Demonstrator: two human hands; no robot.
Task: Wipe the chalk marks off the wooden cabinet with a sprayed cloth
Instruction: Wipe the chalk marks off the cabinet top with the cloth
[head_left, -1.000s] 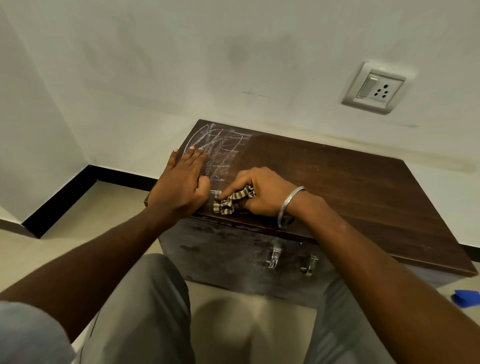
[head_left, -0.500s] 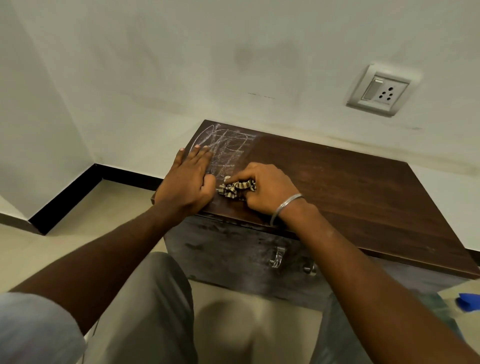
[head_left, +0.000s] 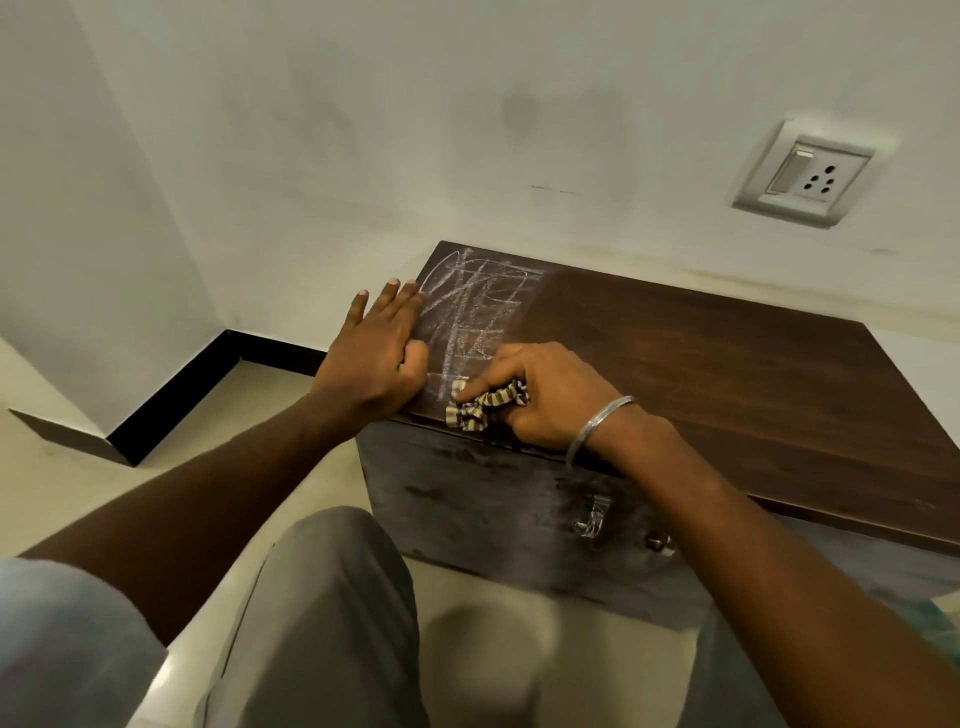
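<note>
A low dark wooden cabinet (head_left: 701, 364) stands against the wall. White chalk marks (head_left: 470, 312) cover the left end of its top. My right hand (head_left: 540, 395), with a metal bangle on the wrist, grips a bunched striped cloth (head_left: 483, 405) and presses it on the top near the front edge, at the lower end of the chalk. My left hand (head_left: 376, 348) lies flat on the cabinet's left edge, fingers spread, beside the chalk and holding nothing.
A wall socket (head_left: 805, 179) sits on the wall above the cabinet's right part. Metal handles (head_left: 592, 514) hang on the cabinet front. A black skirting (head_left: 208, 379) runs along the floor at the left. My knees are close to the cabinet front.
My right hand slid the cloth up the chalk patch, then back toward the front edge. My left hand stayed on the left edge. The view shifted slightly.
</note>
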